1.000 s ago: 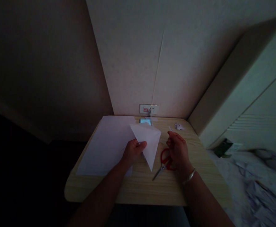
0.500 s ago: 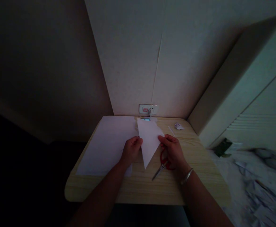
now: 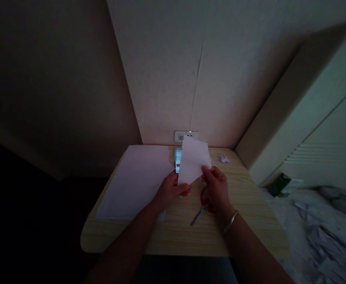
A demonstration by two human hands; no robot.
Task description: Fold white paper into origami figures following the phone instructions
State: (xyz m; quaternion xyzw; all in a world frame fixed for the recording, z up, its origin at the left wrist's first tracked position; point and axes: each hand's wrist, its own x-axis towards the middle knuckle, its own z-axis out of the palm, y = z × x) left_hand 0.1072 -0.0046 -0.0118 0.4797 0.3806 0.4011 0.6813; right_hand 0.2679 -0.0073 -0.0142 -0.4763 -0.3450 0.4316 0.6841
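Note:
A white piece of paper is held up above the table between both hands. My left hand pinches its lower left corner, thumb in front. At the lower right edge, my right hand grips it between thumb and fingers. Red-handled scissors lie below, blades toward the front left, with part of the handles hidden by my right hand. Large white sheets lie flat on the left, beside my left hand. Behind the held paper a lit phone is partly visible.
The small wooden table stands against the wall, under a socket plate. A crumpled paper scrap lies at its back right. Off to the right, a dark green box and blurred white papers are on a lower surface.
The held paper has turned and risen, its pointed end no longer hanging down. My left hand has shifted to its bottom corner, and more of the phone shows.

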